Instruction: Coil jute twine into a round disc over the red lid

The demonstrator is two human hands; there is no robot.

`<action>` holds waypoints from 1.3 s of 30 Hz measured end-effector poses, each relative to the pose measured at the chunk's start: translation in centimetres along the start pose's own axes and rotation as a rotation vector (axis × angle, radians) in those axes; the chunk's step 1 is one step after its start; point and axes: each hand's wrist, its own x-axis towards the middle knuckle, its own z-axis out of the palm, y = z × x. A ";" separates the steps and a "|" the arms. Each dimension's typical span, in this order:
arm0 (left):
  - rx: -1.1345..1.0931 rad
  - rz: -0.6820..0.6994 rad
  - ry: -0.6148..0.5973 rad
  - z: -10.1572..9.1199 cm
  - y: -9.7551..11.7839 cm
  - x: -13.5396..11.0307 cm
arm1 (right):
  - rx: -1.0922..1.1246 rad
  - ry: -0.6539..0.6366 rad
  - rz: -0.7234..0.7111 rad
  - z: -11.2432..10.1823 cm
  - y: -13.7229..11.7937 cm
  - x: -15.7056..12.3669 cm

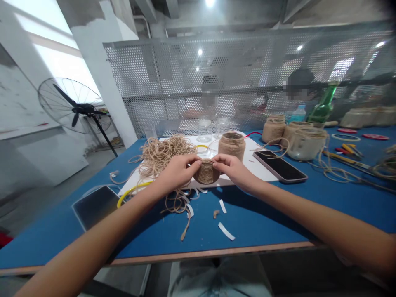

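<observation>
Both of my hands hold a small jar wrapped in jute twine point(206, 172), its coiled round bottom facing me, just above a white board point(256, 165). My left hand point(176, 171) grips its left side with fingers curled over the top. My right hand point(230, 166) pinches its right rim. A loose heap of jute twine point(162, 154) lies on the board behind my left hand, with strands trailing under my wrist. A finished twine-wrapped jar point(232, 144) stands upright just behind.
The blue table point(262, 222) carries white paper strips point(226, 231), a phone point(280, 166) at right, a dark tablet point(94, 205) at left, a yellow ring point(130, 193), clear glass jars point(205, 130), more wrapped jars point(274, 128) and a green bottle point(323, 107). People sit behind a perforated screen. A fan point(76, 108) stands at left.
</observation>
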 end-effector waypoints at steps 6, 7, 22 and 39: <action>0.008 -0.015 0.012 0.2 0.1 -0.1 | 0.017 0.040 0.002 0.1 0.2 -0.1; 0.002 -0.015 0.025 0.2 0.2 -0.1 | 0.034 0.048 0.011 0.2 0.2 -0.1; 0.045 0.013 0.066 0.5 0.1 -0.1 | 0.081 0.057 0.037 0.6 0.4 -0.4; 0.043 0.018 -0.078 1.1 0.3 -0.2 | -0.220 -0.099 -0.111 0.1 0.2 -0.1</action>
